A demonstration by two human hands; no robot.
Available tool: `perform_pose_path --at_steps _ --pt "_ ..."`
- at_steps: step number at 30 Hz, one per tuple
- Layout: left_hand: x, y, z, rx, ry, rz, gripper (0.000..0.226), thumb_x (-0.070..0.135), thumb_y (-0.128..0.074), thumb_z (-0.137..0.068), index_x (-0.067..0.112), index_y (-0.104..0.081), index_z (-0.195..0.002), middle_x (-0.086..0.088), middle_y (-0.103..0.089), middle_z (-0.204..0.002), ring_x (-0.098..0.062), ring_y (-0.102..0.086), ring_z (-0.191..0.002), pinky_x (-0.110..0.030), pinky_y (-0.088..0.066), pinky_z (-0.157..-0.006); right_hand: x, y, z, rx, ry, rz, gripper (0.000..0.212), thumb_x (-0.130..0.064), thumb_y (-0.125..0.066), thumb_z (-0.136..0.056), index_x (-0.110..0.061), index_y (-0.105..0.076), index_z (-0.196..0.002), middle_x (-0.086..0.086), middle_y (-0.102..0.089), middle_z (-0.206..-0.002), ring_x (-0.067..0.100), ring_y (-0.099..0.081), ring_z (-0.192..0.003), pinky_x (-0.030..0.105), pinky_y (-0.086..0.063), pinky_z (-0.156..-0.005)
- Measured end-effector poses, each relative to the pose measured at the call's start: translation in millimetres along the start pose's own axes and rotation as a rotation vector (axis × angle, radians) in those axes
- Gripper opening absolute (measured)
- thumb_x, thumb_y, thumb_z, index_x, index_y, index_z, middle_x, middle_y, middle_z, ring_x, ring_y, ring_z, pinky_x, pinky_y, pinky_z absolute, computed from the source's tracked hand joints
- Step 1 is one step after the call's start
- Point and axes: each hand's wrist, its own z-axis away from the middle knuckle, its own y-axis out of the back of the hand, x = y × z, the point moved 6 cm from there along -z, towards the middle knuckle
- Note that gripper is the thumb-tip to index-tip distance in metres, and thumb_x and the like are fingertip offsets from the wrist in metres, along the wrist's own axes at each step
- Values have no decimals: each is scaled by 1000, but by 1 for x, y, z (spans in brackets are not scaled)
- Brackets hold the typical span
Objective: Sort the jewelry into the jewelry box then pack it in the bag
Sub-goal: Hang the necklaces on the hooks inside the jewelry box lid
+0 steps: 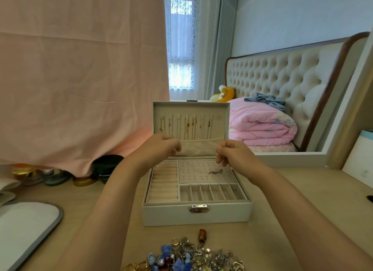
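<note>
Jewelry box on table, between the forearms, lid upright. Both hands are raised to the lid, well apart. Left hand is at the left end of the lid's cloth pocket, right hand at its right end. Fingers are curled and blurred, and each seems to pinch the pocket's top edge. Necklaces hang just above the hands. Small silver piece lies on the dotted panel under the right hand. Loose jewelry pile sits nearer the body, between the elbows. Tray lies outside the left forearm.

Open jewelry box, left hand and right hand pinching lid pocket, necklaces above
</note>
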Motion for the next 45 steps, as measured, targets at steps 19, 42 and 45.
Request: perform_pose_path --at_steps 19,42,45 --pt "38 -33 3 -8 -59 202 15 21 -56 -99 13 -67 -94 4 -49 -63 -10 -44 -51 -28 -47 -54 -31 -17 18 -286 66 -318 21 -13 -52 -101 -7 -67 -88 3 -37 -58 18 -37 -49 40 -56 -60" --pt "64 -37 -83 359 -108 -130 36 37 -67 -89 24 -56 -57 10 -52 -54 -8 -52 -56 -24 -41 -58 -43 51 -58 529 242 127 12 -27 -76 -87 -21 -69 -80 -8 -66 -70 6 -62 -69 17 -40 -59" --pt "69 -41 -94 421 -67 -163 41 33 -64 -87 21 -51 -50 7 -49 -50 -12 -49 -52 -23 -35 -51 -43 53 -67 638 244 142 10 -23 -75 -87 -17 -70 -81 -9 -65 -70 10 -63 -70 14 -38 -58"
